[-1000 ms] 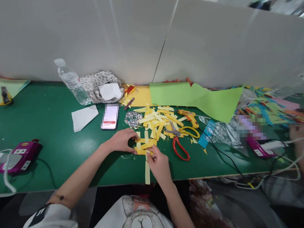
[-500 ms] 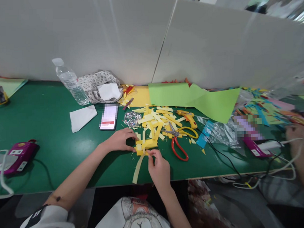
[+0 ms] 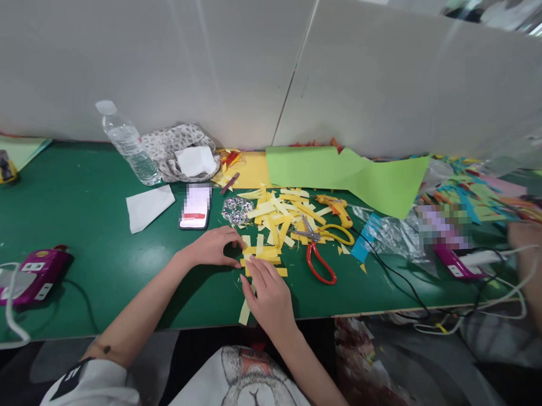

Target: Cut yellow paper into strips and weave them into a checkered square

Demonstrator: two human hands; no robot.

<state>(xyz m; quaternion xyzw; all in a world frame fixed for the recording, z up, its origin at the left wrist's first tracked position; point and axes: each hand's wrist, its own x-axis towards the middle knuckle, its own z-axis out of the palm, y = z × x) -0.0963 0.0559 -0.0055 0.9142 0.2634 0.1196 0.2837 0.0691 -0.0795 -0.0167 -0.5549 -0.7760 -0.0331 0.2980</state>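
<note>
Crossed yellow paper strips lie on the green table in front of me, partly covered by my fingers. At their left edge is my left hand, thumb and forefinger curved round and holding the strips down. My right hand lies over their lower part, fingers stretched out and thumb apart. A pale yellow strip sticks out from under it toward the table edge. Just beyond is a loose heap of cut yellow strips. Scissors with one red and one yellow handle lie to the right.
A yellow glue gun, green paper and crumpled plastic lie at right. Phone, white paper and water bottle stand or lie at left. Purple power strips flank me. Another person's hand is far right.
My right hand has moved slightly left and up, from pinching at the strips' lower edge to lying over them with fingers extended. My left hand has stayed at the left edge.
</note>
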